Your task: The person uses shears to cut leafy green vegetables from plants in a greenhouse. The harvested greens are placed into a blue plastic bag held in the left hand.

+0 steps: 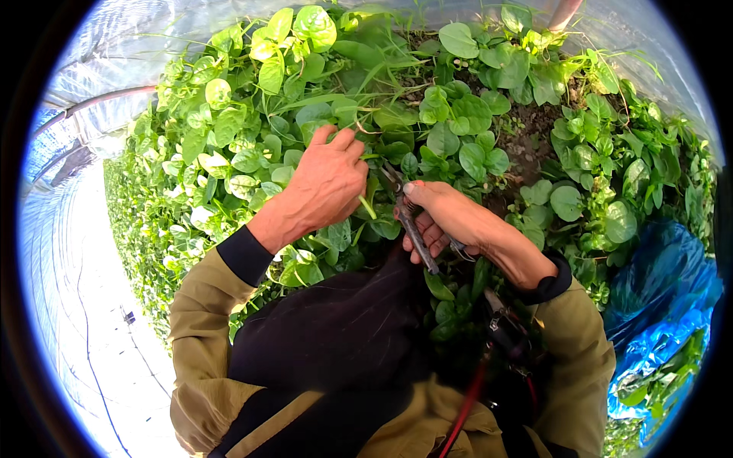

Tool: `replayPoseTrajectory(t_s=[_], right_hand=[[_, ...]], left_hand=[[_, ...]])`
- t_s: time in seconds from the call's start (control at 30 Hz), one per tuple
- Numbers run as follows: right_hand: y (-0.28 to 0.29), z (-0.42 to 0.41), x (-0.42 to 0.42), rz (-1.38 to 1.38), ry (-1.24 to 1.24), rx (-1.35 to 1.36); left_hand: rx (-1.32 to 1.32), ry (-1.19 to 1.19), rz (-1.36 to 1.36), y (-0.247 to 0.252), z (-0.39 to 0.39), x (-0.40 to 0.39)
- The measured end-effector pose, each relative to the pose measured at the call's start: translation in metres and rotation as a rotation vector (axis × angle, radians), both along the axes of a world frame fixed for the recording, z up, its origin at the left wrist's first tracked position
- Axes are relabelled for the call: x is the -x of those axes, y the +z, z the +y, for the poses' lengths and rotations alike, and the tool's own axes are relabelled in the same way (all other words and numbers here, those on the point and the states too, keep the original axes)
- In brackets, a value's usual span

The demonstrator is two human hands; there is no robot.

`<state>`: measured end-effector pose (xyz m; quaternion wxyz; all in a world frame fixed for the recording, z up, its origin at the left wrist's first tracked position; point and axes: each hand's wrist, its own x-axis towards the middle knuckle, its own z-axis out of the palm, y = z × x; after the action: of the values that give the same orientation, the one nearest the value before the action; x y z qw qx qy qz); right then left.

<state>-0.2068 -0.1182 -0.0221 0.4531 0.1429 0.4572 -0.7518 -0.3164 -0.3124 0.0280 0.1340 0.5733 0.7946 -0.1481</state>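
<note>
Among low, leafy green plants with broad rounded leaves, my left hand is closed around green stems. One pale stem end sticks out below its fingers. My right hand grips pruning shears, with the thumb near the pivot and the fingers around the handles. The blades point up and left, close to a short green stem beside my left fingers. Whether the blades touch that stem, I cannot tell. Most of what my left hand holds is hidden behind it.
A blue plastic bag lies at the right, with picked leaves in it. Clear plastic film encloses the bed, and a pole stands at the far edge. A red strap hangs at my front beside a dark holster.
</note>
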Motion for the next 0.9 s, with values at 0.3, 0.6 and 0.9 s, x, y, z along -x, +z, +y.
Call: replayPoseTrajectory(t_s=[0.3,0.6,0.9], right_hand=[[-0.001,0.019,-0.016,0.009,-0.052,-0.048],[0.009,0.019,-0.006,0.009,0.24,0.036],[-0.004,-0.011,0.023,-0.012,0.436,-0.036]], left_hand=[[-0.333,0.162,-0.016,-0.006,-0.003,-0.006],[-0.099,0.14,-0.01,-0.008,-0.022,-0.04],[0.081,0.382,0.242,-0.019,-0.026,-0.059]])
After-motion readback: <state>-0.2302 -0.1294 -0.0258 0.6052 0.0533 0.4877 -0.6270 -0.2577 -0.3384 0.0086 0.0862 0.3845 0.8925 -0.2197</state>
